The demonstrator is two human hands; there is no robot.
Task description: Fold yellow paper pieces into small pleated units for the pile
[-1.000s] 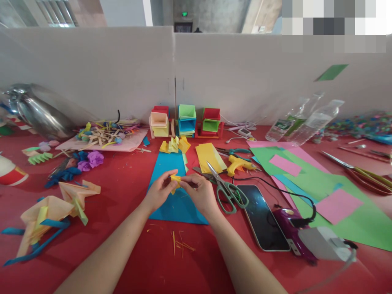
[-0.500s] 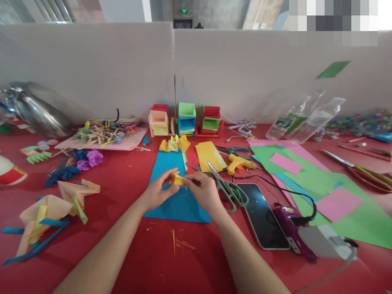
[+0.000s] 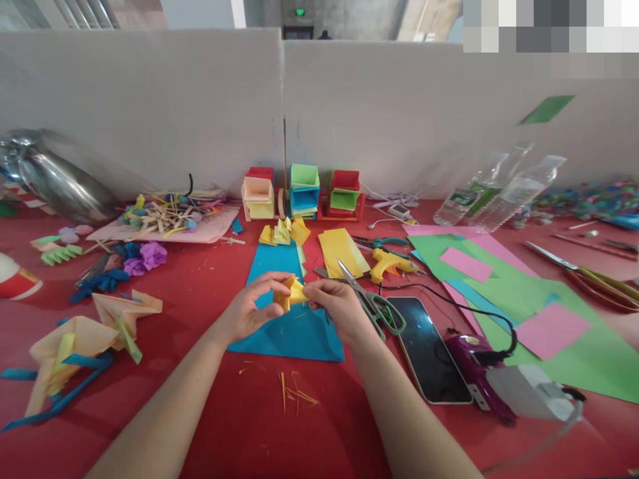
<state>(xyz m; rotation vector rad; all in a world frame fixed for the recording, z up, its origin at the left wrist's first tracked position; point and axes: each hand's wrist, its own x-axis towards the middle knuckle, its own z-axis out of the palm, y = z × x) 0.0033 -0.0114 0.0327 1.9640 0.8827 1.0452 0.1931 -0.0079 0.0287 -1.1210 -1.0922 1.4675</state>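
R hand [image 3: 340, 303] pinched seemingly part-folded yellow paper [image 3: 298, 292], L hand [image 3: 248, 310] curled beside it, grip unclear, w/ folded yellow pcs [image 3: 282, 231] ahead, yellow sheets [image 3: 340, 251] beyond R unfolded.

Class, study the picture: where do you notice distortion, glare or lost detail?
Head view: metal jug and clear bottles seem stretched outward, likely wide-angle distortion; the yellow paper mid-picture looks less affected. Head view: highlights on the jug, bluish sheen on the phone. Head view: blocky mosaic hides the upper right.
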